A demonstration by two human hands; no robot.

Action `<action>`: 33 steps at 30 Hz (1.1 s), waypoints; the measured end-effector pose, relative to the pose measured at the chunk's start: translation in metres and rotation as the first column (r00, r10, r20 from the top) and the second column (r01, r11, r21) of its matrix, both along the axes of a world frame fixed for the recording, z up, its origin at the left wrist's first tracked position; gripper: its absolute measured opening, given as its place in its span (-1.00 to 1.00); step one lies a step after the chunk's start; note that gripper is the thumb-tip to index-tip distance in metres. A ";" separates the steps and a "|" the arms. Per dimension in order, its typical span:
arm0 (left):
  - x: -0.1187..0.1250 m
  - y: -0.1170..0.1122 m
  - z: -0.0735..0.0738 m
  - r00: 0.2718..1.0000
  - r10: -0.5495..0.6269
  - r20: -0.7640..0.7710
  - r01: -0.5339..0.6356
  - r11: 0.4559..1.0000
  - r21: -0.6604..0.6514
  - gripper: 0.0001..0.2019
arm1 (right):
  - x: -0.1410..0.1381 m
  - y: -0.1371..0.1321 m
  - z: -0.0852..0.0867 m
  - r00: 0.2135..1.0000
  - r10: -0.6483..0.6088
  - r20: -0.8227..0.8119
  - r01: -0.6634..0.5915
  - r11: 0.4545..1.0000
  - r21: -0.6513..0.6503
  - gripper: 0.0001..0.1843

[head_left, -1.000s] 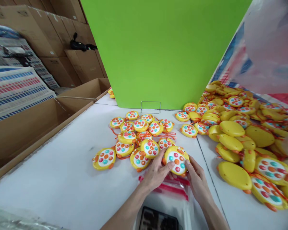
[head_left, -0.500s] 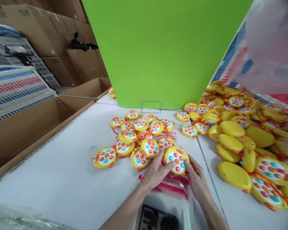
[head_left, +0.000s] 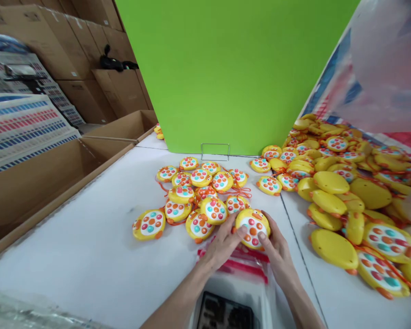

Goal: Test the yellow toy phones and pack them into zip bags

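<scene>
Between my two hands is a yellow duck-shaped toy with a white face full of coloured round buttons, its face turned up toward me. My left hand grips its left side, the thumb on the buttons. Around its right edge curl the fingers of my right hand, with that thumb also over the buttons. Just below the toy lie clear plastic bags with red zip strips. A cluster of similar duck toys with orange cords spreads out beyond my hands, and another duck toy lies at its left.
A large heap of duck toys covers the table's right side. Behind the cluster stands a green board with a wire stand at its foot. Open cardboard boxes line the left edge. A dark tray sits nearest me.
Both thumbs have shifted on the face of the duck toy, the right one inward over the buttons. The toy stays in both hands, almost in the same place.
</scene>
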State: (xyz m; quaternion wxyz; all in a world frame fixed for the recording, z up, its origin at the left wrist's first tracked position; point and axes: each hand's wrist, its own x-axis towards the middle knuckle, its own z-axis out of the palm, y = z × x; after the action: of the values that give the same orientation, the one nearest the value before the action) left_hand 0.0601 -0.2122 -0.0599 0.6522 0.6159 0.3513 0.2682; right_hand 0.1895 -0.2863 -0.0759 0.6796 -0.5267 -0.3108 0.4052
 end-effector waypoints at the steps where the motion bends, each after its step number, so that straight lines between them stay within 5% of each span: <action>1: 0.000 0.000 0.000 1.000 -0.023 0.005 0.023 0.999 0.028 -0.42 | 0.000 0.000 0.000 1.000 -0.003 -0.006 0.003 1.000 0.002 -0.33; 4: 0.002 0.000 0.000 0.999 -0.041 0.033 0.039 0.997 0.063 -0.36 | 0.003 0.000 -0.001 1.000 -0.003 -0.025 0.003 1.000 -0.007 -0.38; 12: 0.004 0.000 -0.002 0.983 -0.071 0.167 0.092 0.988 -0.123 -0.39 | 0.011 0.000 -0.013 0.997 0.011 -0.081 -0.012 1.000 -0.007 -0.46; 17: 0.004 0.003 -0.003 0.977 -0.072 0.200 0.092 0.991 -0.094 -0.41 | 0.010 -0.001 -0.016 0.998 -0.007 -0.066 0.007 1.000 -0.005 -0.48; 27: 0.004 -0.001 0.003 0.984 0.000 0.177 0.037 0.977 -0.208 -0.33 | 0.008 -0.001 -0.003 1.000 0.008 0.019 -0.008 1.000 -0.020 -0.51; 33: 0.001 0.000 0.004 0.994 -0.012 0.111 0.030 0.987 -0.156 -0.36 | 0.009 -0.001 0.004 0.998 0.013 0.068 -0.012 1.000 -0.024 -0.50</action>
State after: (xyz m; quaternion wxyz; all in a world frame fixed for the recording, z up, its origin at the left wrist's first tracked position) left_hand 0.0614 -0.2125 -0.0562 0.7201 0.5503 0.3284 0.2662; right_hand 0.1981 -0.2871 -0.0722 0.6596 -0.5463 -0.3323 0.3949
